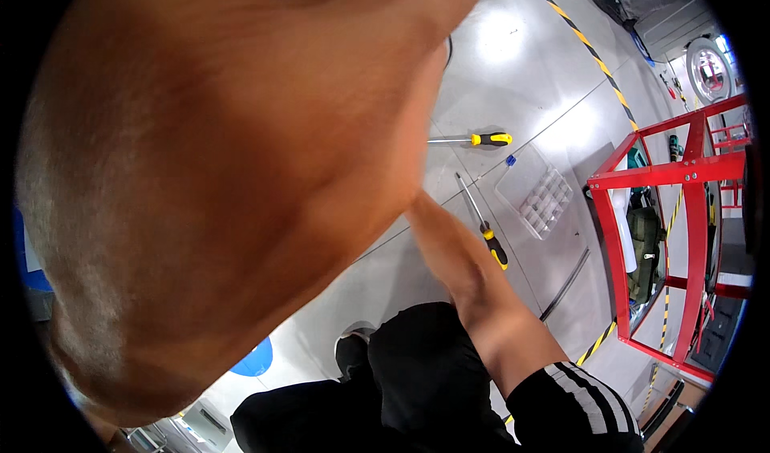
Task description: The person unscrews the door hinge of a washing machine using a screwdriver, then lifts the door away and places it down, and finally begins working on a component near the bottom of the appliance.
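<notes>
My bare left arm (216,188) is very close and blurred, and it covers most of the left and upper part of the head view. The fingers of my left hand do not show. From the lower right my right forearm (473,285), in a black sleeve with white stripes, reaches up and passes behind the left arm. That arm hides my right hand, so what it holds cannot be seen. Two yellow-and-black screwdrivers, one lying crosswise (492,139) and one slanted (495,246), rest on the floor beyond my right forearm.
A clear compartment box (548,202) lies on the grey tiled floor, a small blue piece (511,161) by its corner. A dark strip (565,285) lies nearer. At right stands a red metal frame (650,174) holding bags and tools. Black-and-yellow tape (589,48) crosses the floor.
</notes>
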The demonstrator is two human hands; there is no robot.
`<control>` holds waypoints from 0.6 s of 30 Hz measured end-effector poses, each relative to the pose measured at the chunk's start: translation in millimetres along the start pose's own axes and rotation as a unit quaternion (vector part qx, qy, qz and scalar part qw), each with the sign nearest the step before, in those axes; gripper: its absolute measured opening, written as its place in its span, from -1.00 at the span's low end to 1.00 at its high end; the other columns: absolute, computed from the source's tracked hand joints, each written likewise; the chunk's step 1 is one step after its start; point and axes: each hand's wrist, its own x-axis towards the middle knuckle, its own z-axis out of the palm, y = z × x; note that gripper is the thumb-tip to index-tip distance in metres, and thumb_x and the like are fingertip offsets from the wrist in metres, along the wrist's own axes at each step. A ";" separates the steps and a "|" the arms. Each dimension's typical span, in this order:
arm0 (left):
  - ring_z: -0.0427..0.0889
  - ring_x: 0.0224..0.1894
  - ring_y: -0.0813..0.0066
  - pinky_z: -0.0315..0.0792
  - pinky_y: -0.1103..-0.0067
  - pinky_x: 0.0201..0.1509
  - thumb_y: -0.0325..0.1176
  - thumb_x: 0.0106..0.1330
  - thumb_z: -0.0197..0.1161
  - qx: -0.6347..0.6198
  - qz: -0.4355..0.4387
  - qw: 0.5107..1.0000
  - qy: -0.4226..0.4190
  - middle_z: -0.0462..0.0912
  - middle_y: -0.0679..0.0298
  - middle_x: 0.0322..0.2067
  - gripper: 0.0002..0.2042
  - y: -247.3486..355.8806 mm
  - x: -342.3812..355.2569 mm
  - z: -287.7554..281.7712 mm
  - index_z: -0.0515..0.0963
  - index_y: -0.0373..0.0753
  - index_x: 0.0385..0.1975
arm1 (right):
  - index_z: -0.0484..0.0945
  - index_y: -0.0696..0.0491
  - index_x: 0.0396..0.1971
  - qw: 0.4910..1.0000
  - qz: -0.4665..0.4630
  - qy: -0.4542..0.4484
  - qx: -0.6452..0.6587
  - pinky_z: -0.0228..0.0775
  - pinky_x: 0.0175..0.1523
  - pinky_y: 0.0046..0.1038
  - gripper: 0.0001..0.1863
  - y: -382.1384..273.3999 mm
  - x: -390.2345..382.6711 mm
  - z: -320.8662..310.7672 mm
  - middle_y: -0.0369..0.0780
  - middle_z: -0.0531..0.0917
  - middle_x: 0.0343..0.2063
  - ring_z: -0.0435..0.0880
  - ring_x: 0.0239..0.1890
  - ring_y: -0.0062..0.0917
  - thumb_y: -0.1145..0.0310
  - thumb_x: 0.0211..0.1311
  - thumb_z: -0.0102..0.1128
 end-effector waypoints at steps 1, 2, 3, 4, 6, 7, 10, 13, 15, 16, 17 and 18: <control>0.40 0.05 0.30 0.18 0.28 0.26 -0.21 -0.40 0.54 -0.006 0.005 1.000 0.011 0.52 0.21 -0.12 -0.41 2.4 2.9 5.6 0.56 -0.27 -0.23 | 0.24 -0.07 -0.07 1.000 -0.001 0.013 0.015 0.51 -0.51 -0.29 -0.55 1.1 1.3 -8.9 -0.19 0.56 -0.38 0.58 -0.44 -0.44 0.40 0.04 0.22; 0.40 0.05 0.30 0.18 0.28 0.26 -0.21 -0.40 0.54 -0.015 0.009 1.000 0.019 0.52 0.21 -0.12 -0.41 4.9 3.5 12.2 0.56 -0.27 -0.23 | 0.24 -0.07 -0.07 0.999 -0.001 0.019 0.028 0.52 -0.51 -0.30 -0.54 3.4 2.2 -19.3 -0.20 0.56 -0.39 0.59 -0.44 -0.45 0.41 0.03 0.22; 0.40 0.06 0.29 0.18 0.28 0.26 -0.21 -0.39 0.54 -0.008 0.005 1.000 0.007 0.52 0.21 -0.12 -0.41 3.5 -1.2 6.7 0.56 -0.27 -0.23 | 0.24 -0.08 -0.08 0.999 -0.002 -0.003 0.037 0.52 -0.51 -0.31 -0.54 1.4 -4.8 -7.7 -0.20 0.56 -0.40 0.59 -0.45 -0.45 0.42 0.03 0.22; 0.41 0.06 0.29 0.19 0.28 0.26 -0.22 -0.39 0.54 -0.003 0.000 1.000 -0.002 0.52 0.20 -0.11 -0.41 1.0 -3.5 3.7 0.56 -0.27 -0.23 | 0.25 -0.08 -0.08 0.999 -0.004 -0.026 0.046 0.53 -0.51 -0.32 -0.54 0.0 -12.3 -1.0 -0.21 0.56 -0.40 0.59 -0.45 -0.46 0.44 0.03 0.22; 0.41 0.06 0.28 0.19 0.28 0.25 -0.22 -0.38 0.54 0.008 0.000 1.000 -0.005 0.52 0.20 -0.11 -0.42 -0.9 -3.1 0.3 0.56 -0.27 -0.23 | 0.24 -0.08 -0.05 0.995 -0.007 -0.069 0.070 0.53 -0.50 -0.33 -0.52 -4.9 -22.3 2.8 -0.20 0.56 -0.41 0.59 -0.46 -0.46 0.43 0.02 0.23; 0.41 0.06 0.28 0.19 0.28 0.25 -0.22 -0.38 0.54 0.009 -0.001 1.000 -0.006 0.52 0.20 -0.11 -0.42 -0.3 -2.4 1.0 0.56 -0.27 -0.23 | 0.24 -0.08 -0.04 0.993 -0.009 -0.087 0.082 0.53 -0.50 -0.33 -0.50 -8.4 -25.4 1.9 -0.20 0.56 -0.42 0.59 -0.46 -0.47 0.43 0.02 0.24; 0.41 0.06 0.27 0.20 0.28 0.24 -0.23 -0.36 0.54 0.011 0.000 1.000 -0.006 0.52 0.19 -0.11 -0.43 -0.5 1.3 -0.8 0.56 -0.27 -0.23 | 0.20 -0.04 0.01 0.990 -0.041 -0.115 0.066 0.54 -0.54 -0.32 -0.47 -5.8 -19.8 -3.6 -0.15 0.56 -0.43 0.61 -0.48 -0.43 0.47 0.04 0.21; 0.41 0.06 0.27 0.21 0.28 0.24 -0.24 -0.35 0.54 0.013 0.012 1.000 -0.003 0.51 0.18 -0.10 -0.43 1.6 4.0 3.1 0.56 -0.28 -0.23 | 0.17 -0.03 0.04 0.991 -0.041 -0.102 0.074 0.53 -0.60 -0.33 -0.44 -8.0 -19.2 -10.6 -0.12 0.56 -0.44 0.62 -0.51 -0.41 0.49 0.04 0.20; 0.41 0.07 0.26 0.22 0.28 0.23 -0.24 -0.34 0.54 0.016 0.018 1.000 -0.002 0.51 0.18 -0.10 -0.44 0.0 5.9 6.2 0.56 -0.28 -0.23 | 0.15 -0.03 0.04 0.992 -0.037 -0.098 0.067 0.51 -0.63 -0.35 -0.43 -10.2 -17.6 -15.5 -0.11 0.56 -0.43 0.62 -0.53 -0.39 0.50 0.04 0.20; 0.41 0.07 0.26 0.22 0.28 0.23 -0.25 -0.34 0.54 0.027 0.017 0.999 -0.015 0.51 0.17 -0.10 -0.44 -2.8 4.8 -2.3 0.56 -0.28 -0.23 | 0.15 -0.03 0.04 0.991 -0.039 -0.119 0.055 0.51 -0.64 -0.35 -0.43 -11.9 -19.4 -9.1 -0.10 0.56 -0.43 0.62 -0.54 -0.39 0.50 0.03 0.20; 0.41 0.07 0.25 0.22 0.28 0.23 -0.25 -0.34 0.54 0.033 0.021 0.999 -0.018 0.51 0.17 -0.10 -0.44 -3.4 4.4 -3.3 0.56 -0.28 -0.23 | 0.14 -0.03 0.03 0.990 -0.040 -0.127 0.043 0.51 -0.65 -0.36 -0.43 -12.2 -18.3 -8.4 -0.10 0.56 -0.42 0.62 -0.55 -0.39 0.50 0.03 0.19; 0.41 0.07 0.25 0.23 0.28 0.23 -0.25 -0.33 0.54 0.037 0.025 0.999 -0.021 0.51 0.17 -0.09 -0.44 -2.5 5.0 -3.2 0.56 -0.28 -0.23 | 0.15 -0.03 0.03 0.991 -0.039 -0.127 0.030 0.51 -0.65 -0.36 -0.44 -12.0 -17.2 -8.1 -0.10 0.56 -0.41 0.62 -0.56 -0.39 0.50 0.03 0.20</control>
